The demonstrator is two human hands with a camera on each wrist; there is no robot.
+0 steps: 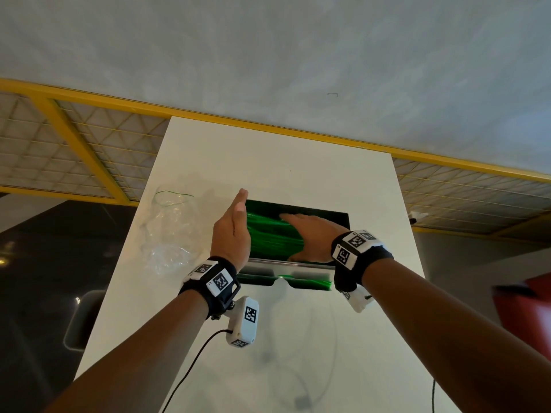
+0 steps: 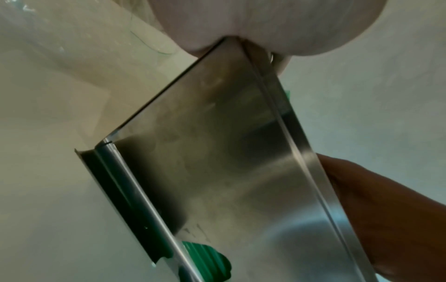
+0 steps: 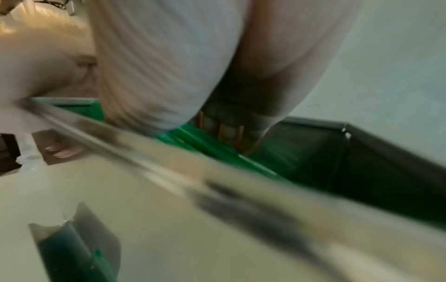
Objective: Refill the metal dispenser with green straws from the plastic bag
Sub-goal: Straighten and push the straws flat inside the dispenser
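The metal dispenser (image 1: 286,265) stands open-topped in the middle of the white table (image 1: 268,153), with green straws (image 1: 268,231) lying lengthwise inside it. My left hand (image 1: 234,231) stands on edge with straight fingers, flat against the dispenser's left end. My right hand (image 1: 307,234) reaches in from the right and lies flat on the straws. In the left wrist view the steel side wall (image 2: 217,162) fills the frame, and straw ends (image 2: 207,257) show at the bottom slot. The blurred right wrist view shows the palm (image 3: 169,66) over the straws (image 3: 205,145).
The crumpled clear plastic bag (image 1: 170,231) lies on the table left of the dispenser, holding nothing that I can see. A yellow-framed wire mesh panel (image 1: 74,150) runs behind the table. Something red (image 1: 524,308) sits at the right edge. Black cables (image 1: 190,368) trail over the near tabletop.
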